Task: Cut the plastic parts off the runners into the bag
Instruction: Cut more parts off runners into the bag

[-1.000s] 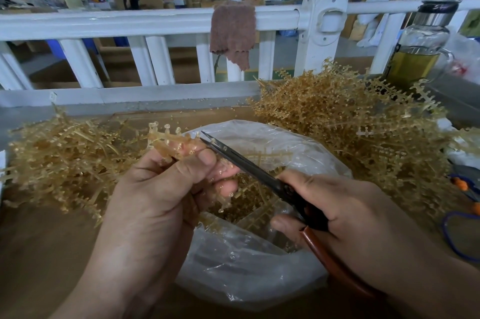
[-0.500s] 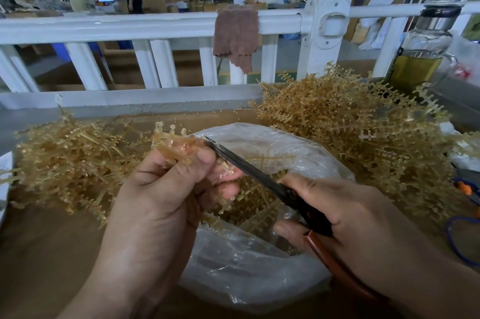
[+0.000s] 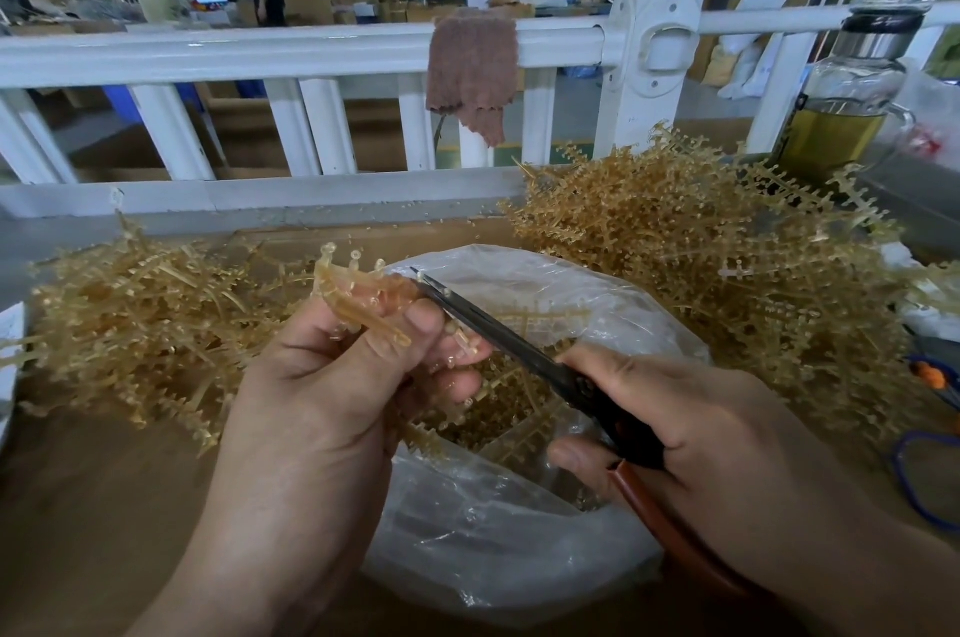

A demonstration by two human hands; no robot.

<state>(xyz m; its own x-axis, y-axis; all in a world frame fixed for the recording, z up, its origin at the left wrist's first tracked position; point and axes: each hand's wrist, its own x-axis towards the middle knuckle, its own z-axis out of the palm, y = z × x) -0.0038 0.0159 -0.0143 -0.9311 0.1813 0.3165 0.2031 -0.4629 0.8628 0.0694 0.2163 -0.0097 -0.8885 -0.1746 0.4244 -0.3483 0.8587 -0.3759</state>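
Amber knobby runner (image 3: 358,293) — left hand (image 3: 332,402) pinches it | right hand (image 3: 701,444) grips scissors (image 3: 519,345); bag (image 3: 493,532) beneath

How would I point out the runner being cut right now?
Below the white railing, a clear plastic bag sits open between heaps of amber runners. The runner is over the bag's left rim, gripped in the left hand, scissors tips at it. It alone is held; the rest lie loose.

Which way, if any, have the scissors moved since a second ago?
No. The scissors still point over the far-left rim of the bag, beside the left hand.
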